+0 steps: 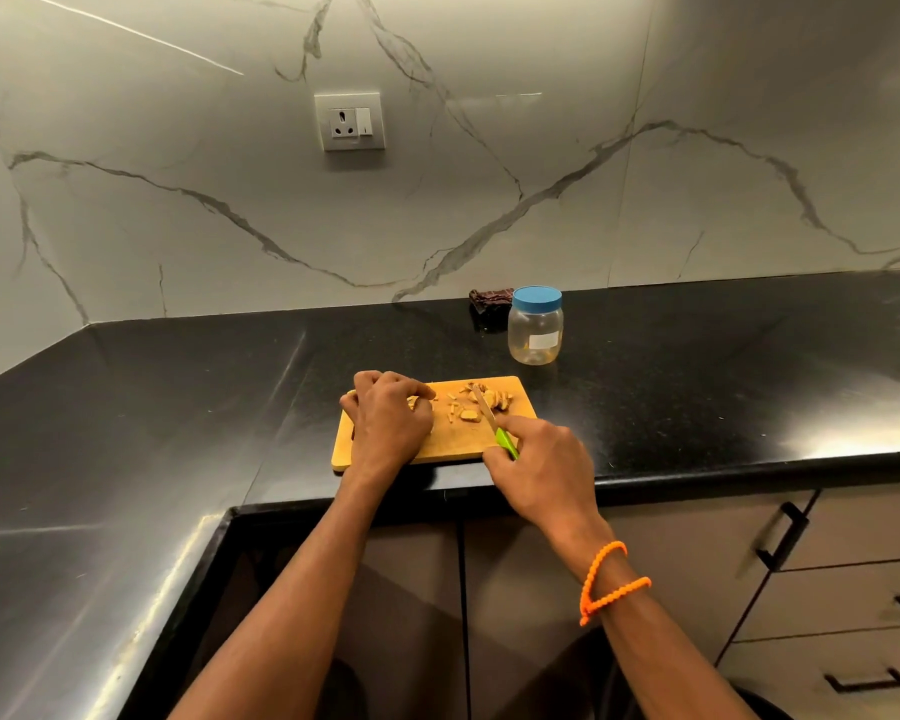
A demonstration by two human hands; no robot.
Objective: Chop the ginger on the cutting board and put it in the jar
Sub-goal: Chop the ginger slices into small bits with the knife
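Single view only, from a wide-angle camera worn on the person's head, looking forward and down. It stands above and behind the near edge of the black bench [697, 366], facing the marble wall [541, 200] behind it. Both forearms enter from the bottom edge and reach away from the lens. The cutting board [453, 439] sits just below mid-frame, at arm's reach. Straight edges bow toward the frame borders. There is no second view to share any part of the scene.
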